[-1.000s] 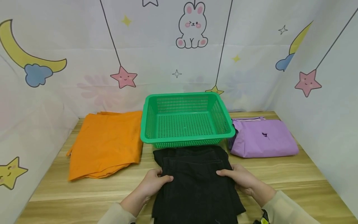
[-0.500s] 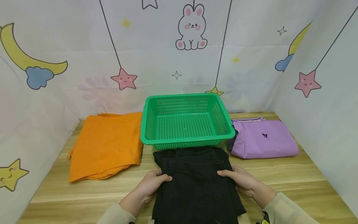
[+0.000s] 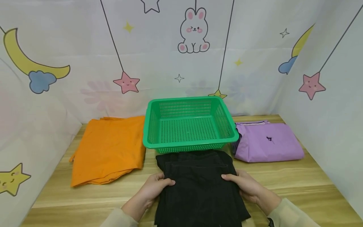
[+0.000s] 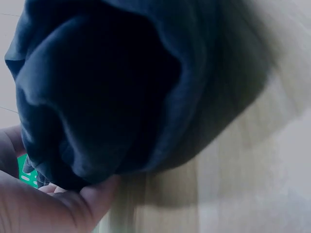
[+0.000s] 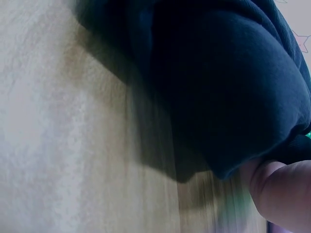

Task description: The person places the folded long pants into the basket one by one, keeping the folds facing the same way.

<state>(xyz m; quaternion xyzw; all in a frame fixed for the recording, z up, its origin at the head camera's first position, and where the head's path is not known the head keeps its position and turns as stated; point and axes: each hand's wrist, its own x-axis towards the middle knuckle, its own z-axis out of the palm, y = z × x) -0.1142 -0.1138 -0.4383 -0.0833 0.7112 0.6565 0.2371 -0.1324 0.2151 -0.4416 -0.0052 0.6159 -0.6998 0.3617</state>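
Note:
A folded black garment [image 3: 201, 192] lies at the front middle of the table, a waistband-like seam running across its far part. My left hand [image 3: 154, 188] grips its left side, thumb on top and fingers tucked beneath the edge. On the opposite side my right hand [image 3: 249, 186] pinches the cloth the same way. Up close, the left wrist view has the dark cloth [image 4: 92, 97] bulging over the thumb and fingers. In the right wrist view the cloth [image 5: 228, 87] hangs in a loose fold beside the hand, its underside in shadow.
Just beyond the garment stands a green plastic basket [image 3: 190, 146] with nothing in it. Folded orange cloth [image 3: 110, 151] lies to its left, a folded purple garment [image 3: 272, 143] to its right. A printed white curtain [image 3: 158, 60] encloses the wooden table [image 3: 297, 189].
Both hands keep their hold on the black garment, which stays in nearly the same place. The whole head view has shifted slightly downward.

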